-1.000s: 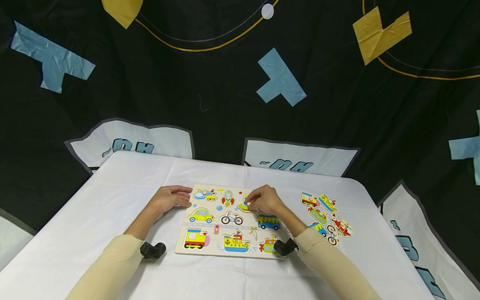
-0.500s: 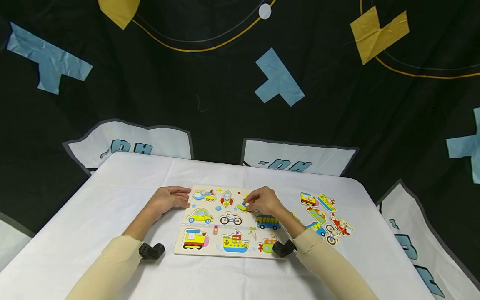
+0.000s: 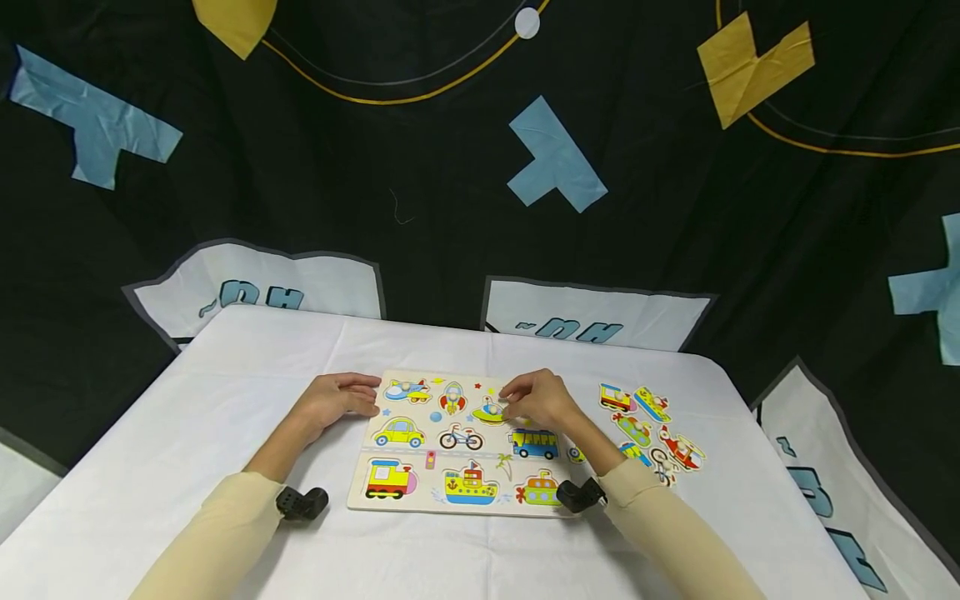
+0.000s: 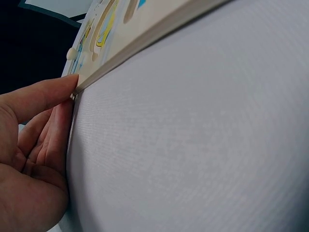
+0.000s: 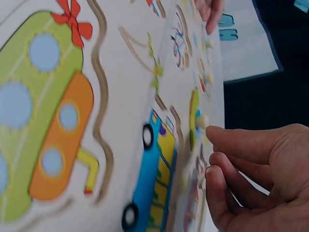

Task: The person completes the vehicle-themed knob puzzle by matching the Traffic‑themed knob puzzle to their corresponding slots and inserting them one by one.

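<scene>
The left forearm (image 3: 279,454) and right forearm (image 3: 588,442) slanted inward from the near side toward the far. The left grip (image 3: 336,400) pointed right, one finger (image 4: 46,94) extended; the right grip (image 3: 542,400) pointed left, fingers loosely bent, tips parted.

Head view: bright, even light on tabletop (image 3: 420,558), soft shadows beside sleeves (image 3: 213,533); left wrist view: dimmer, greyish, lower right corner darkened; right wrist view: puzzle board (image 5: 123,101) blurred in places
</scene>
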Demonstrator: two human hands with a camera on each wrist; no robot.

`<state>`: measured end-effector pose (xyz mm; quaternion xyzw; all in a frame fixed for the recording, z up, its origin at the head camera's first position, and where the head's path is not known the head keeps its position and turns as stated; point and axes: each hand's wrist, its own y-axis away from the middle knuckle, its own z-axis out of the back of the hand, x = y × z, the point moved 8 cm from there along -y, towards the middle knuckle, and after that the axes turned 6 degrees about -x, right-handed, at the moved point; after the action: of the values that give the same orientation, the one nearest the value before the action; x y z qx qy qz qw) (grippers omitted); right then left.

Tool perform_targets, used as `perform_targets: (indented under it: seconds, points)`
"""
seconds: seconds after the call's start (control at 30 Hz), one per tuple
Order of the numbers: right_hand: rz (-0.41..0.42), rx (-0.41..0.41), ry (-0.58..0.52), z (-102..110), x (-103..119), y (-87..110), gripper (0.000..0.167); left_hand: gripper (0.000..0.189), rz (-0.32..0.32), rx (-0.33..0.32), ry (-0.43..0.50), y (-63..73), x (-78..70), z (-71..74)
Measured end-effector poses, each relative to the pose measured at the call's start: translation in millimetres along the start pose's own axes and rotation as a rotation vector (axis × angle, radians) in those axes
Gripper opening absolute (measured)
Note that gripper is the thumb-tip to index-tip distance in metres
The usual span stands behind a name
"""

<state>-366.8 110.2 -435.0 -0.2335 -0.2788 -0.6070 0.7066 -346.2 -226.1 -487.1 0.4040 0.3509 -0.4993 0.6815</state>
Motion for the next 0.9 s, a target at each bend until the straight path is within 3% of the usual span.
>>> perform_targets:
  seconds: [0.27,0.57,0.9]
  points:
    - [-0.016,-0.046,0.034,29.0,-15.6,2.4,0.022,0.058,-0.009,0.003,-0.003,-0.1,-0.1,0.8]
    - [-0.060,-0.087,-0.006,64.8,-44.3,9.3,0.026,0.058,-0.009,0.009,-0.002,-0.4,-0.5,1.0]
    - [-0.125,-0.129,0.034,102.9,-82.0,23.7,0.032,0.057,-0.012,0.016,0.006,1.5,-1.7,0.1]
